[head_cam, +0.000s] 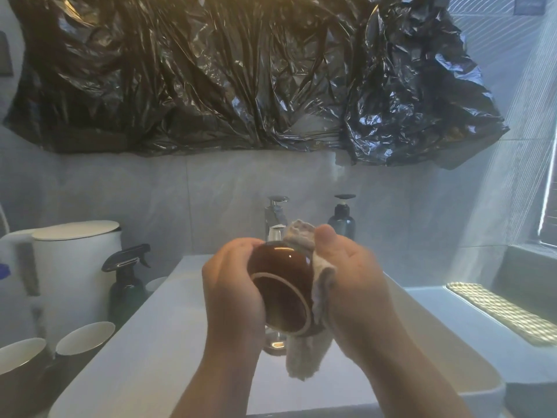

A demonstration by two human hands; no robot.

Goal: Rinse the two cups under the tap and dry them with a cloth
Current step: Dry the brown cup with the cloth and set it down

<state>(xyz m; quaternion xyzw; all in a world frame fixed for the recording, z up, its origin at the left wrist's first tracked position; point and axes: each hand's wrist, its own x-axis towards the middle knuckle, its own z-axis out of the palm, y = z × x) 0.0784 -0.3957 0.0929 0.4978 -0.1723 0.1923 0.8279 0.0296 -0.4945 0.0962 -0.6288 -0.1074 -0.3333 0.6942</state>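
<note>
Brown cup (281, 268) and cloth (302, 359) over white sink (168, 342)

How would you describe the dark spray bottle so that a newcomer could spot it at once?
Start at the white rectangular basin; a tall white kettle stands left of it. The dark spray bottle stands between them. Its black trigger head sets it apart from the dark pump bottle beside the chrome tap.

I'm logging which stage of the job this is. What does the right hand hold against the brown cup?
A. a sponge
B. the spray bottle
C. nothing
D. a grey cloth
D: the right hand pinches a grey cloth against the side of the brown cup, which the left hand grips above the sink.
</note>
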